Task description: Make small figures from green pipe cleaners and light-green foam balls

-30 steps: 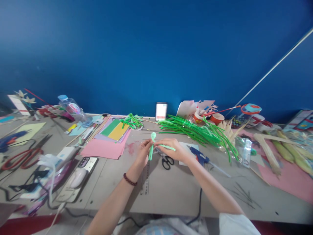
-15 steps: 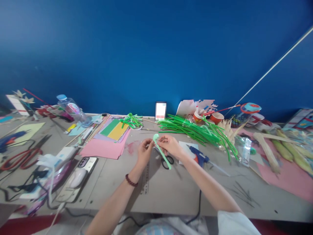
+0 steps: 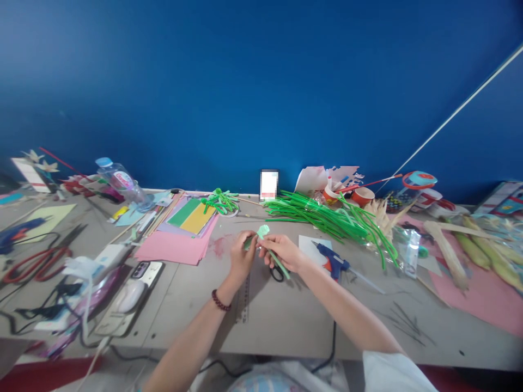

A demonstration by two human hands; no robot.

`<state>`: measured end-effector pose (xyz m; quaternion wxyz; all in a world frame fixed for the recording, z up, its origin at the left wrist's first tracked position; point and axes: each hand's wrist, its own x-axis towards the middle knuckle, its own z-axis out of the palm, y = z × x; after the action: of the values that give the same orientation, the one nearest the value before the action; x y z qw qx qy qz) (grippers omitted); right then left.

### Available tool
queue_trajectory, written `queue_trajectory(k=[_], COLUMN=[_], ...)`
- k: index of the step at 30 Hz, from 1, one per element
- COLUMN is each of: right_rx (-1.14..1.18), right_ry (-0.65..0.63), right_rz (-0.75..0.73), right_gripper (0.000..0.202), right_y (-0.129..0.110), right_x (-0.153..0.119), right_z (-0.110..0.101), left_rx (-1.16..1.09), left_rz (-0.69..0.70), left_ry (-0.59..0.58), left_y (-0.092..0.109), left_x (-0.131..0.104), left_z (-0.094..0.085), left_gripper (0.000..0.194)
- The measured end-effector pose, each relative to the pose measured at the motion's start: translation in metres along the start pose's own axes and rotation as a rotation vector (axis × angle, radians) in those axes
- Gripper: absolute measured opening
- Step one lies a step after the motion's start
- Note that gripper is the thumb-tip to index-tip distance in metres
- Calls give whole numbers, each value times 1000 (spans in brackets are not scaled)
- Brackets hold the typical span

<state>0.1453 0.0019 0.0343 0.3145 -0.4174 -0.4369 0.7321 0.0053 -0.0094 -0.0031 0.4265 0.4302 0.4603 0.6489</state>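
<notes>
A pale green strip with a crinkled, rounded top (image 3: 263,231) is held up over the middle of the table. My right hand (image 3: 281,251) pinches it just below that top, and its tail slants down to the right past my fingers. On the left, my left hand (image 3: 243,251) is closed near the top of the strip, its fingertips close to the right ones; whatever lies between them is too small to make out. Black-handled scissors (image 3: 277,273) lie under my right hand, partly hidden. A ruler (image 3: 244,305) lies below my left hand.
Green pipe cleaners (image 3: 327,215) are heaped behind, right of centre. A blue glue gun (image 3: 335,261) lies on white paper at the right. Coloured paper (image 3: 175,247), a phone (image 3: 122,305), a bottle (image 3: 120,178) and red-handled scissors (image 3: 38,264) are at the left.
The strip's rounded top has shifted slightly right and looks wider. My right hand has turned and moved a little lower, its fingers now wrapped around the strip.
</notes>
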Motion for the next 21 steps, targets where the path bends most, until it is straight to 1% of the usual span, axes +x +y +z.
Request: queue_trajectory(k=[3, 5, 9, 12, 15, 17, 19, 21], right_rx=[-58, -168, -449, -537, -513, -436, -329, -228], right_ry=[27, 76, 190, 242, 261, 247, 231, 214], right_rz=[-79, -150, -298, -332, -327, -309, -261, -199], right_gripper=[31, 31, 30, 32, 38, 43, 43, 41], right_y=[9, 14, 18, 21, 27, 31, 34, 35], right_x=[2, 4, 8, 11, 12, 14, 16, 18], right_z=[3, 4, 1, 0, 3, 5, 5, 4], left_rx=[77, 94, -52, -155, -263, -350, -418, -457], left_rz=[55, 49, -92, -188, -311, -401, -467, -502], left_ry=[13, 1, -80, -118, -83, -72, -95, -133], left_y=[-2, -6, -8, -6, -5, -6, -7, -8], left_x=[2, 3, 4, 2, 2, 2, 3, 4], left_z=[-1, -1, 5, 9, 10, 10, 9, 8], left_gripper=[6, 8, 18, 23, 26, 30, 32, 30])
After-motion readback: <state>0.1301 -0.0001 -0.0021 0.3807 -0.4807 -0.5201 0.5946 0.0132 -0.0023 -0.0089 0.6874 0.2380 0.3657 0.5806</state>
